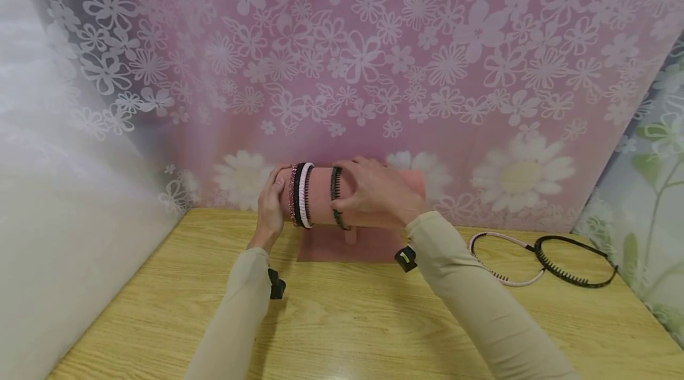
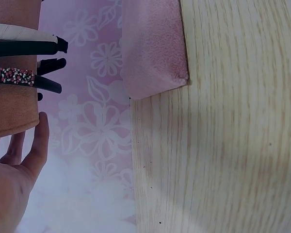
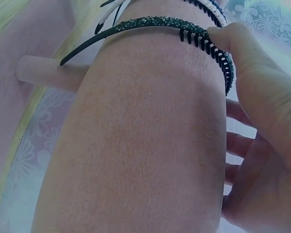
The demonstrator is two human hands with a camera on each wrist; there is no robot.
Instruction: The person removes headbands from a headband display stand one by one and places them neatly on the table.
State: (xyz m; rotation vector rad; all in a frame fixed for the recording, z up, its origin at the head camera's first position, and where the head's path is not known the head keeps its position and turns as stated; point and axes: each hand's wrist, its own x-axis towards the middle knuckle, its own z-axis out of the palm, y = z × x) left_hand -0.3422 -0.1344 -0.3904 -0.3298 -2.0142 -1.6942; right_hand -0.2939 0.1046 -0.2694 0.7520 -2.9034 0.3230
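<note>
1. While the left end of a pink plush cylinder (image 1: 322, 196) is gripped by the left hand (image 1: 271, 202), with the thumb laid on its front and the fingers bent round the end, a dark green glittery headband with comb teeth (image 1: 335, 193) is pinched between the thumb and fingers of the right hand (image 1: 371, 187).
2. The dark green band is seated around the cylinder near its middle; in the right wrist view its lower tip is seen hanging free of the plush.
3. Left of it, three bands are ranged close together around the cylinder: a white ribbed headband with dark teeth (image 1: 303, 196), a plain black headband (image 1: 298, 196) and a pink-and-dark beaded headband (image 1: 292, 196), the last being set nearest the left hand.
4. The cylinder is carried on a short pink post (image 1: 350, 235), fixed to a flat pink plush base (image 1: 320, 247).
5. To the right, a pale pink toothed hoop (image 1: 503, 236) and a black toothed hoop (image 1: 556, 271) are laid touching on the yellow wood-grain table (image 1: 342, 320).
6. Behind, a pink curtain printed with white flowers (image 1: 320, 59) is hung.
</note>
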